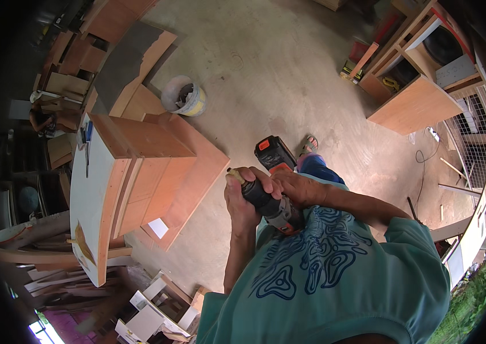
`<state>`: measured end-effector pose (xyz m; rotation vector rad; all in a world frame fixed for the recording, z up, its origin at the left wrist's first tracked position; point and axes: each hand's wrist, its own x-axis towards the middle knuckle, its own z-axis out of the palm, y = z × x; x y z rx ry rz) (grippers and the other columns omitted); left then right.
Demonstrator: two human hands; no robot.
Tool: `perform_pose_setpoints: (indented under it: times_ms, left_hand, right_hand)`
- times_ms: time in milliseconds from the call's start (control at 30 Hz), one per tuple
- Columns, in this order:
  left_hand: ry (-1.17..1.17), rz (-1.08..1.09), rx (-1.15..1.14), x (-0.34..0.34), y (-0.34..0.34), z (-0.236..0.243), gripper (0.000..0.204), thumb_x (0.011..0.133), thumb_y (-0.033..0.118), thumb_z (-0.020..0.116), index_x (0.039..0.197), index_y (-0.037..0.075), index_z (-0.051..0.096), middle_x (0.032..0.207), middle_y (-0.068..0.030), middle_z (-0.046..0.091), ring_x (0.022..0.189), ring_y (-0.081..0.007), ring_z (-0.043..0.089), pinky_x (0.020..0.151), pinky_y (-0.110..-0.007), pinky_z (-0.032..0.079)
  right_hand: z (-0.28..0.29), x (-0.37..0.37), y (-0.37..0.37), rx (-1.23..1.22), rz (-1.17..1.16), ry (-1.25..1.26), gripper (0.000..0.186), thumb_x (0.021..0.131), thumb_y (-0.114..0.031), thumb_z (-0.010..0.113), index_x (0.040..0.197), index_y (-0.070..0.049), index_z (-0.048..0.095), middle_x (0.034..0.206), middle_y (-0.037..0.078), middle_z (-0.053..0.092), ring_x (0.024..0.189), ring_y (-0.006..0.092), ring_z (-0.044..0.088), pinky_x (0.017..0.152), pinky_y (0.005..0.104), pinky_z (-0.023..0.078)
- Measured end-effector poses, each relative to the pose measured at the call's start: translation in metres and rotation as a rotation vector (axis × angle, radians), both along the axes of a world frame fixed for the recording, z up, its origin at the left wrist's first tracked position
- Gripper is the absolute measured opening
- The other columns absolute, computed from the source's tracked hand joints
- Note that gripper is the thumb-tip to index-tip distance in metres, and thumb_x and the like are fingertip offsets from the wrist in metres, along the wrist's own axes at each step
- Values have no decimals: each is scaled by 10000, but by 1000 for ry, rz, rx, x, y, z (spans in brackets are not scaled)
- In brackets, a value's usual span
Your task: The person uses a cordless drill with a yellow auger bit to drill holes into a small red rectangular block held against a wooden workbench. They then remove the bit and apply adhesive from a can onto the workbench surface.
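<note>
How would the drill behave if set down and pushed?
The drill likely feels heavy for its size, given its bulky battery pack. The hard-looking housing should stay stiff. Laid sideways, that blocky pack would probably hinder rolling.

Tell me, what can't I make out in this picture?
Head view:
- Power drill: trigger hidden by the right hand; front end partly covered by the left hand.
- Bucket: dark contents too small to identify.
- Person at far left: too small and dim.

A black, grey and orange plastic cordless drill (pixel 286 218) slants, its dark chuck (pixel 253 193) within the left fingers (pixel 263 179), its battery (pixel 275 155) beyond both hands' fingers.
</note>
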<state>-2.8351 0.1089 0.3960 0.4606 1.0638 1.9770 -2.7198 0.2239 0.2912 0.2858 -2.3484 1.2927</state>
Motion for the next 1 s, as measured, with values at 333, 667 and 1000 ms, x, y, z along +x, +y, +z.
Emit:
perform_pose_setpoints:
  times_ms: [333, 667, 1000]
  left_hand:
    - [-54, 89, 16, -62, 149, 4, 400, 1056, 511, 287, 1010, 146, 443, 726, -103, 526, 588, -256, 578, 681, -457, 504]
    - [-88, 74, 35, -169, 264, -13, 414, 1057, 503, 303, 1007, 121, 454, 719, -116, 530, 598, -263, 578, 685, -454, 509]
    - [-86, -53, 47, -364, 366, -11, 408, 1047, 505, 342, 976, 117, 446, 722, -121, 543, 597, -264, 582, 669, -448, 514]
  right_hand:
    - [6, -72, 163, 18, 120, -26, 561, 626, -38, 759, 1129, -27, 510, 1023, 137, 536, 993, 375, 544, 939, 480, 436]
    - [-2, -171, 277, -25, 133, -253, 570, 675, -12, 741, 1194, -44, 507, 1088, 146, 554, 1062, 372, 545, 1019, 481, 401]
    - [30, -361, 374, -95, 47, -316, 474, 652, -42, 760, 1079, -45, 555, 1015, 168, 587, 1044, 388, 546, 895, 477, 432]
